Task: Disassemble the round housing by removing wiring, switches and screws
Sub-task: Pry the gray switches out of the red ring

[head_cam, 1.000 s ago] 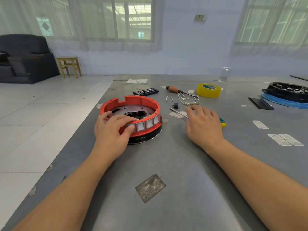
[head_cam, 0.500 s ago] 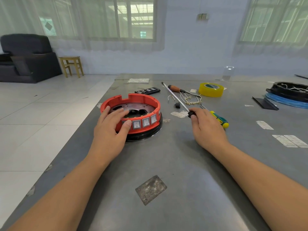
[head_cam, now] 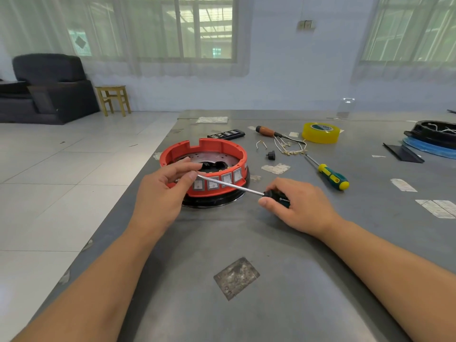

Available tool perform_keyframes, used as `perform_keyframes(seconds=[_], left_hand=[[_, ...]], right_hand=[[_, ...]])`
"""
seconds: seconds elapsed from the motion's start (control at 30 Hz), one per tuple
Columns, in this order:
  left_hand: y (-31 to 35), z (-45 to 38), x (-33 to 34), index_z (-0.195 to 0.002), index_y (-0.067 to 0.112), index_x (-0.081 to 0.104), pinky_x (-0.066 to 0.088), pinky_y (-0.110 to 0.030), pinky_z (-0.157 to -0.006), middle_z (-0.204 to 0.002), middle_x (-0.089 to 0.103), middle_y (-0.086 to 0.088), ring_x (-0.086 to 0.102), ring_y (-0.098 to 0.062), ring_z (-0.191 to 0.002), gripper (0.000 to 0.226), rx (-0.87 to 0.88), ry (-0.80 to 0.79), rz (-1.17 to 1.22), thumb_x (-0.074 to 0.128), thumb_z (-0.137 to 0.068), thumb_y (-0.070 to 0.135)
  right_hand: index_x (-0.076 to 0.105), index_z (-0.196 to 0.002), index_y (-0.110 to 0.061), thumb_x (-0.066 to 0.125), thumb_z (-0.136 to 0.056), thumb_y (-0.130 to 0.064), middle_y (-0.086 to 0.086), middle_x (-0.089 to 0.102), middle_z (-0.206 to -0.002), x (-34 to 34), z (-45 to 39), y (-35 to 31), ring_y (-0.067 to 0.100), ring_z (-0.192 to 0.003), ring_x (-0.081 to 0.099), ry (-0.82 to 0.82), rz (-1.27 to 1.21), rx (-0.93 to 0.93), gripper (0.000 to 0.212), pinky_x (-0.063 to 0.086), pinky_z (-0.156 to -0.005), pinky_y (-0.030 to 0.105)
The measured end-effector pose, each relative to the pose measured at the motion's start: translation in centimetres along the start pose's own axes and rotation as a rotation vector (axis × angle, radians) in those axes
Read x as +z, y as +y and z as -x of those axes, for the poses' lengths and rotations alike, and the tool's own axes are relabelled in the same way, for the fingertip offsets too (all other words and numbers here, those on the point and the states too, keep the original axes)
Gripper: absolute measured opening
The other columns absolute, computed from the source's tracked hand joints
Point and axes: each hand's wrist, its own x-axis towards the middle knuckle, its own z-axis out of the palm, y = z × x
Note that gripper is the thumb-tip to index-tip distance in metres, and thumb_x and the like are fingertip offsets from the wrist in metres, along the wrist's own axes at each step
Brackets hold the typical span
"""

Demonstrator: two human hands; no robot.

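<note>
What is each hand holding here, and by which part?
Right hand grips the black-handled screwdriver by its handle. Left hand pinches that screwdriver's shaft tip between thumb and fingers.

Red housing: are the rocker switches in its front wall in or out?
In. Four rocker switches sit in the red housing wall; the long screwdriver shaft crosses in front.

three screwdrivers, one red housing, four switches, one tape roll

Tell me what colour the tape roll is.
The tape roll is yellow, seen in the head view, at the table's far side.
</note>
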Motion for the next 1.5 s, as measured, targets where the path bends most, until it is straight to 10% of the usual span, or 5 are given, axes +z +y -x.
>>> perform_keyframes(seconds=[0.27,0.47,0.67,1.5], left_hand=[[0.1,0.0,-0.2,-0.098,0.047,0.079,0.049,-0.009,-0.093,-0.103,0.066,0.048,0.054,0.017,-0.124,0.031,0.147,-0.082,-0.143,0.078,-0.093,0.016],[-2.0,-0.9,-0.5,-0.130,0.037,0.071,0.032,-0.057,-0.122,-0.130,0.049,0.047,0.029,0.010,-0.146,0.036,0.228,-0.137,-0.466,0.066,-0.101,0.016],[-3.2,-1.5,-0.7,-0.135,0.023,0.070,0.038,-0.054,-0.119,-0.137,0.068,0.001,0.053,-0.022,-0.138,0.036,0.216,-0.156,-0.574,0.069,-0.100,0.016],[-2.6,-1.6,0.9,-0.131,0.036,0.071,0.025,-0.037,-0.110,-0.124,0.071,0.012,0.052,-0.017,-0.125,0.029,0.190,-0.089,-0.680,0.059,-0.105,0.035]], right_hand=[[0.048,-0.084,-0.031,0.011,-0.092,-0.075,-0.011,0.056,-0.070,0.9,-0.1,0.0,0.011,-0.066,0.055,0.036,0.173,0.061,0.058,0.042,-0.054,0.031],[0.041,-0.070,-0.030,0.004,-0.090,-0.080,-0.013,0.045,-0.054,0.6,0.6,0.4,0.005,-0.051,0.041,0.100,0.353,0.114,0.066,0.023,-0.045,0.025],[0.041,-0.068,-0.030,0.010,-0.092,-0.078,-0.013,0.044,-0.053,0.1,1.3,0.3,0.007,-0.050,0.046,0.136,0.439,0.090,0.061,0.020,-0.043,0.022],[0.050,-0.070,-0.029,0.023,-0.093,-0.077,-0.011,0.050,-0.057,-1.0,1.9,-0.5,0.014,-0.054,0.054,0.137,0.425,0.165,0.060,0.048,-0.047,0.028]])
